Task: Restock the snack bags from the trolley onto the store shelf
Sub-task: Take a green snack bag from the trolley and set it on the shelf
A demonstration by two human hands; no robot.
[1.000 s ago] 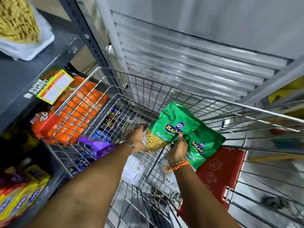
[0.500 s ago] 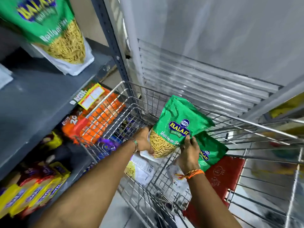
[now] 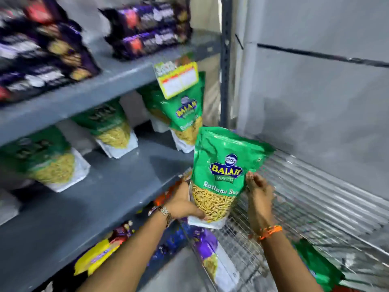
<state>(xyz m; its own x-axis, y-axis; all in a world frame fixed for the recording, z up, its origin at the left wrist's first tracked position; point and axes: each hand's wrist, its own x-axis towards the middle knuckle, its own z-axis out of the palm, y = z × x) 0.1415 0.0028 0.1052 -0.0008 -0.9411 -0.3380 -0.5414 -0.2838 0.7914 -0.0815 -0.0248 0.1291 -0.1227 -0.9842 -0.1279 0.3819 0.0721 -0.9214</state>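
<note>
I hold a green snack bag [image 3: 223,169] upright in front of the grey middle shelf [image 3: 117,180], above the wire trolley [image 3: 294,209]. My left hand [image 3: 185,204] grips its lower left corner. My right hand [image 3: 257,190] presses against its right edge. Three matching green bags stand on that shelf: one at the left [image 3: 48,163], one in the middle [image 3: 111,129] and one at the right [image 3: 185,121]. Another green bag [image 3: 315,268] lies in the trolley at the lower right.
Dark purple packets [image 3: 145,24] fill the upper shelf [image 3: 101,89], which carries a yellow price tag [image 3: 176,81]. Yellow packets [image 3: 94,256] and a purple packet [image 3: 206,245] sit lower down. A grey upright post [image 3: 226,60] and a wall bound the right side.
Both hands have lifted the green bag out of the trolley and up toward the middle shelf. My view has swung up and left, showing the shelves.
</note>
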